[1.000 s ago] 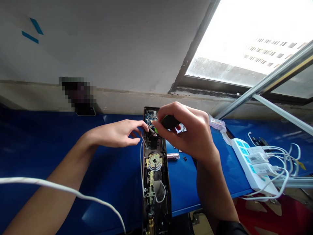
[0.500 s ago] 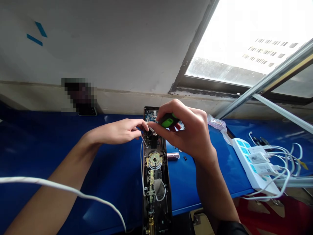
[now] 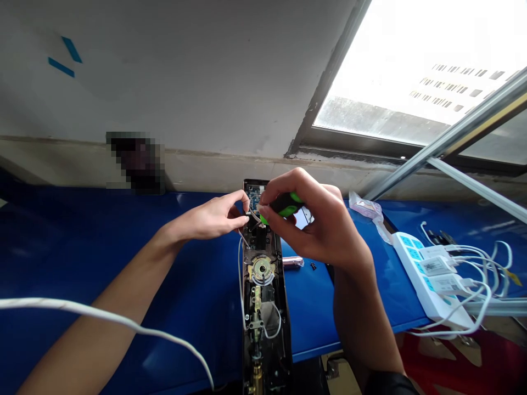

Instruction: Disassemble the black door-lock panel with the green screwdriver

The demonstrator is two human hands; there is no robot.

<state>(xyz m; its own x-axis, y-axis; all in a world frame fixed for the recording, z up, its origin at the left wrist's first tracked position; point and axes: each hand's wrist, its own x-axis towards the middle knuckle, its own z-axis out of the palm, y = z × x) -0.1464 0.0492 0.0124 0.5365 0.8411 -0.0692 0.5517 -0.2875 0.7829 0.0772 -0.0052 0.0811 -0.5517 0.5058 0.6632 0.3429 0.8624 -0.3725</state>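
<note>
— Door-lock body [image 3: 267,307]: where?
— Lengthwise on the blue bench [image 3: 82,230], open, circuit bd [image 3: 253,193] at far end.
— Grip?
— R hand [image 3: 317,230] closed tight on green-black screwdriver [image 3: 284,206], tip at the bd. L hand [image 3: 209,219] pinched narrow by the wires, can't tell if holding one.
— Around it?
— White cable [image 3: 239,280] along lock's edge, small screws [image 3: 313,266] just right, power strip [image 3: 424,274] further off.
</note>
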